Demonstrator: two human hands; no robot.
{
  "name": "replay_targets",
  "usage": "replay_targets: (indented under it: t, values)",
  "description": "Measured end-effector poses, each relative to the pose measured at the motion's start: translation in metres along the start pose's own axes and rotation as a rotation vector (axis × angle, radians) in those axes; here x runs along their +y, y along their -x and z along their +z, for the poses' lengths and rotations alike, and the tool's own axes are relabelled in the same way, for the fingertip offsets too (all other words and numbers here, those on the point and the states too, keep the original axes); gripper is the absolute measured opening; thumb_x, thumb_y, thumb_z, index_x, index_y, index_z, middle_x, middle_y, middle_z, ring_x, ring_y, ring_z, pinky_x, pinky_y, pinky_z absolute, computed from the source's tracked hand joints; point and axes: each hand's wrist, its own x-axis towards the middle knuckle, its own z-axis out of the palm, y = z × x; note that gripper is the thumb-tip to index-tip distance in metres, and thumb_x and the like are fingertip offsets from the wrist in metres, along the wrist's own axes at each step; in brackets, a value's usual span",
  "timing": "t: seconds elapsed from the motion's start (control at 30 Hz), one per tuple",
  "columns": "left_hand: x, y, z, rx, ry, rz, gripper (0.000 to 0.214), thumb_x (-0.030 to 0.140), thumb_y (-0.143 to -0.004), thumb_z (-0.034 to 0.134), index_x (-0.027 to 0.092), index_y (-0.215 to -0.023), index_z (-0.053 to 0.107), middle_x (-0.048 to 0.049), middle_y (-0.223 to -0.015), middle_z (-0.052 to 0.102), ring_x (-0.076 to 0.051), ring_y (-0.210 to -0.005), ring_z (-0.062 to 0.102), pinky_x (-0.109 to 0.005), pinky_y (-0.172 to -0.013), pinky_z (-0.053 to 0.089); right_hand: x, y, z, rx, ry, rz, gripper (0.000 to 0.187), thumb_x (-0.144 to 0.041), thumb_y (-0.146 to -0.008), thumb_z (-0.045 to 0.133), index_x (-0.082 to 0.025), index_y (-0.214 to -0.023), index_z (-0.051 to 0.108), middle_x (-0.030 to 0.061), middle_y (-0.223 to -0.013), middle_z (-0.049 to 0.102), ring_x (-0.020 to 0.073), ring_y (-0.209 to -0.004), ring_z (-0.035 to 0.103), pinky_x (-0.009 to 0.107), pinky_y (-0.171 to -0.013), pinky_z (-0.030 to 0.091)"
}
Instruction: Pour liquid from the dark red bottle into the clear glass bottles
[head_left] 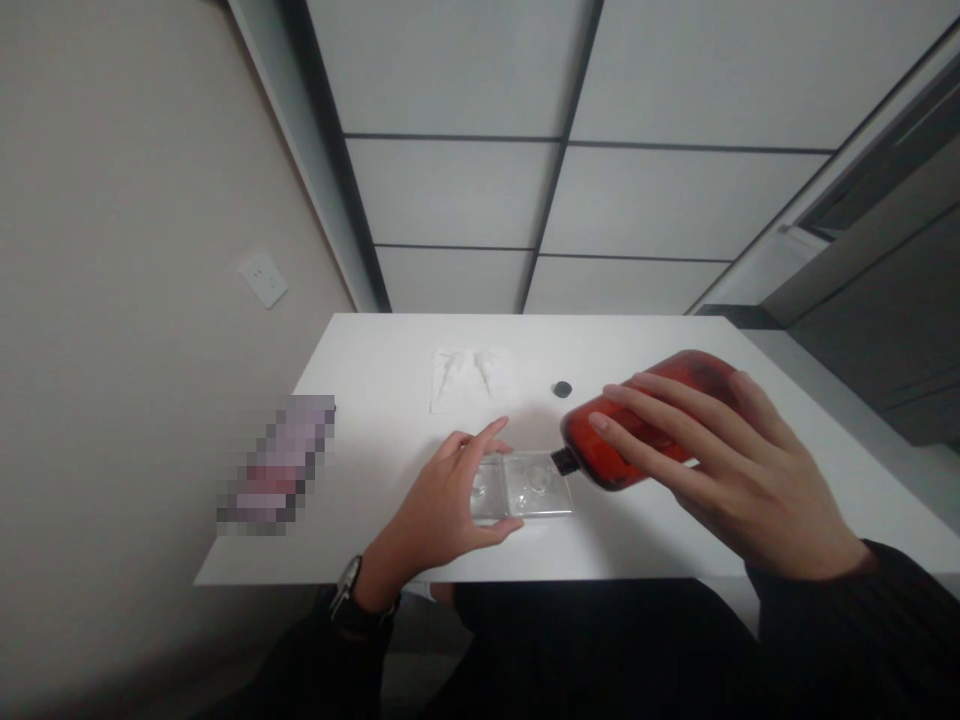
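In my right hand (720,465) is a reddish-amber bottle (622,460), tipped almost onto its side. Its black mouth end (565,461) points left and down, over the right part of a clear plastic case (540,490). That case lies on the white table and has two square halves side by side; small clear shapes or drops show inside, too faint to name. My left hand (450,495) grips the left half between thumb and fingers and hides part of it. A small black cap (562,389) rests on the table behind the bottle's mouth.
Toward the back of the white table (375,380) lies a white tissue-like sheet (459,395) with two small whitish pointed items on it. A pixelated flat object (281,465) sits at the left edge. Past the table are a wall with a socket (262,280) and white panels.
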Motion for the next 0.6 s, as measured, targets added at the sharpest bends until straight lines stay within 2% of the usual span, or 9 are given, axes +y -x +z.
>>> replay_targets:
  t: [0.2,0.37,0.6]
  values:
    - [0.0,-0.001,-0.001,0.008,-0.019,0.022,0.106,0.021,-0.076,0.088,0.025,-0.162,0.026,-0.0082,-0.138,0.067,-0.029,-0.122,0.056,-0.049,-0.111,0.047,-0.002,-0.001,0.002,-0.017,0.01,-0.026,0.053,-0.001,-0.101,0.046,-0.023,-0.15,0.052,0.0109,-0.143,0.07,0.0301,-0.131,0.064,0.056,-0.122,0.038]
    - [-0.001,-0.001,0.0,0.017,-0.022,0.043,0.105,0.021,-0.077,0.087,0.027,-0.162,0.025,-0.0075,-0.138,0.067,-0.03,-0.123,0.056,-0.051,-0.111,0.046,-0.008,-0.002,0.009,-0.004,-0.005,-0.017,0.05,-0.002,-0.102,0.046,-0.022,-0.147,0.053,0.0107,-0.141,0.071,0.0302,-0.129,0.065,0.054,-0.117,0.045]
    - [-0.004,-0.001,0.0,0.023,-0.03,0.06,0.107,0.021,-0.076,0.088,0.028,-0.162,0.024,-0.0081,-0.139,0.067,-0.03,-0.121,0.057,-0.052,-0.11,0.047,-0.019,0.002,0.025,-0.007,-0.08,0.068,0.052,-0.002,-0.101,0.047,-0.024,-0.148,0.053,0.0089,-0.143,0.069,0.0292,-0.134,0.062,0.055,-0.117,0.047]
